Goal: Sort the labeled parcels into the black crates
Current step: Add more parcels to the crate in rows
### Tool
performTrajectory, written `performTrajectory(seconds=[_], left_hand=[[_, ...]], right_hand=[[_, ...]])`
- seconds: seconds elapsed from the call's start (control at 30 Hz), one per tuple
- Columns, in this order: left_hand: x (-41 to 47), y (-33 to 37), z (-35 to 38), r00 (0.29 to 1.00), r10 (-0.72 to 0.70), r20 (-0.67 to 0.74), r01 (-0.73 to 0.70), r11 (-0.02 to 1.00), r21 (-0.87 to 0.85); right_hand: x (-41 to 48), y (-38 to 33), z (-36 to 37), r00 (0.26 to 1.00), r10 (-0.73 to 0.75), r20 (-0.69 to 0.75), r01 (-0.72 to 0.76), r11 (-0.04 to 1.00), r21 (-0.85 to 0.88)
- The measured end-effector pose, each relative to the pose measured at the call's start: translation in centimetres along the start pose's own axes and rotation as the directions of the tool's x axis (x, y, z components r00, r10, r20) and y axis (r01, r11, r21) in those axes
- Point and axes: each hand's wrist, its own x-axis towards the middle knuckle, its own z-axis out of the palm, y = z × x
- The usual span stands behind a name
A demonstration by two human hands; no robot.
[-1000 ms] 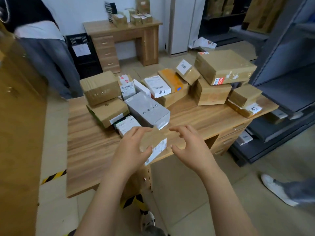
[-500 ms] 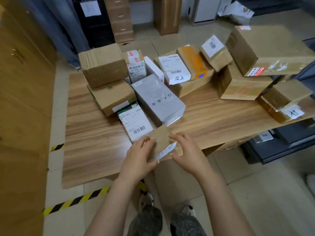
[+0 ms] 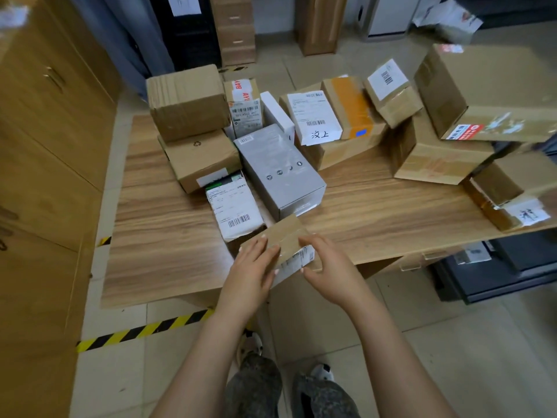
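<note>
Wooden table (image 3: pixel 168 260): parcels piled across its far half. Grey box (image 3: pixel 280 170) lies mid-table. Small brown parcel (image 3: pixel 286 236), white label on its near face, is at the near edge, just in front of the grey box. Left hand (image 3: pixel 253 270) and right hand (image 3: pixel 328 267) both grasp it, one at each end.

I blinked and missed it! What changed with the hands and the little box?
The right hand closed in and took hold of the small parcel; the left hand kept its grip on it. The piled parcels on the table stayed put.
</note>
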Motion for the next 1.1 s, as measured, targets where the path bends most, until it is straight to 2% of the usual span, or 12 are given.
performTrajectory(seconds=[0.13, 0.3, 0.43, 0.63, 0.73, 0.9, 1.1], left_hand=[[0.6, 1.8, 0.7, 1.0, -0.011, 0.025, 0.011, 1.0, -0.008], [1.6, 3.1, 0.7, 0.99, -0.14, 0.027, 0.141, 0.99, -0.026], [2.0, 3.4, 1.0, 0.978, -0.165, 0.132, 0.185, 0.97, -0.161], [2.6, 3.6, 1.4, 0.953, -0.189, 0.237, 0.246, 0.94, -0.238], [2.9, 3.8, 1.8, 0.938, -0.174, 0.299, 0.257, 0.929, -0.267], [3.4, 4.7, 2.0, 0.943, -0.087, 0.322, 0.21, 0.905, -0.369], [5.3, 8.2, -1.5, 0.975, 0.055, 0.216, 0.063, 0.863, -0.502]], right_hand=[[-0.5, 1.4, -1.0, 0.999, 0.023, -0.031, -0.022, 0.999, 0.036], [-0.8, 2.3, -1.2, 0.994, 0.091, -0.055, -0.086, 0.992, 0.09], [-1.2, 3.0, -0.5, 0.982, 0.188, 0.014, -0.188, 0.977, 0.097], [-1.2, 3.4, -0.4, 0.971, 0.238, -0.004, -0.233, 0.955, 0.186], [-1.4, 3.6, -0.2, 0.972, 0.234, -0.03, -0.222, 0.951, 0.214], [-2.1, 3.7, -1.6, 0.975, 0.2, -0.097, -0.166, 0.945, 0.283], [-2.1, 0.9, -5.8, 0.947, 0.14, -0.289, -0.076, 0.972, 0.221]])
